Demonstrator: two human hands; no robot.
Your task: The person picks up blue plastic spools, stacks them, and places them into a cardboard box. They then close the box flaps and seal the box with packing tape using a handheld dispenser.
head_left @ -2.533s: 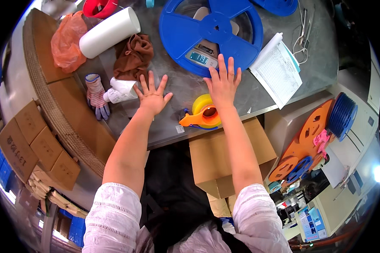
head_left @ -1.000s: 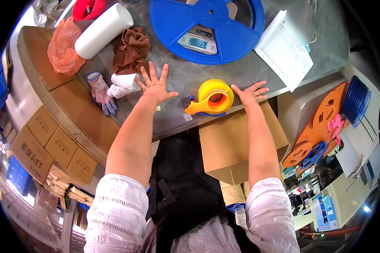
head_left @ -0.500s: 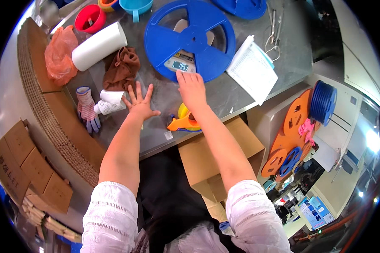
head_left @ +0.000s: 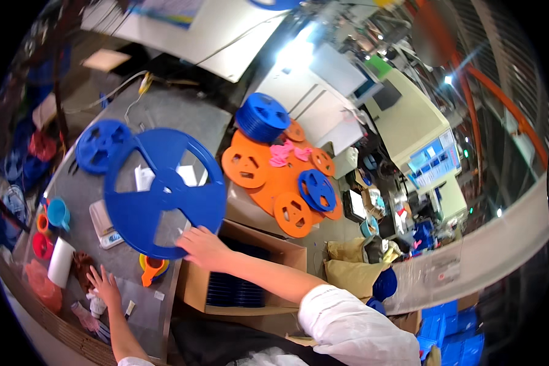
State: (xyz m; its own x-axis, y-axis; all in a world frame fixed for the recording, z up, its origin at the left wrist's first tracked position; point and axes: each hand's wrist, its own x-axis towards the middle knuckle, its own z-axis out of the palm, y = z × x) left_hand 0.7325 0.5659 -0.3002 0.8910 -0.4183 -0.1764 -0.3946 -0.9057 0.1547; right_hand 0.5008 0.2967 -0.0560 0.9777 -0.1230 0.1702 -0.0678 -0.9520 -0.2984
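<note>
My right hand [head_left: 204,249] grips the near rim of a large blue plastic reel disc [head_left: 135,210], its fingers closed on the edge. The disc is tilted and overlaps the small digital scale [head_left: 108,238] on the metal table. My left hand [head_left: 105,290] has its fingers spread over the tabletop, holding nothing. Beside it are a brown cloth [head_left: 81,266], a small white bottle [head_left: 96,305] and a striped work glove [head_left: 83,315]. An orange tape dispenser [head_left: 147,277] lies near the table's front edge, just below the disc.
Right of the table, an open cardboard box [head_left: 293,259] holds several blue discs [head_left: 238,283]. Beyond it, an orange surface [head_left: 250,194] carries orange discs and a stack of blue discs [head_left: 259,122]. A white roll [head_left: 61,262], a teal cup [head_left: 58,213] and another blue reel [head_left: 91,146] sit on the table.
My view has swung to the right. The right hand, earlier at the disc's near edge by the scale, now holds the disc, which has moved right off the scale's display. The left hand stays spread.
</note>
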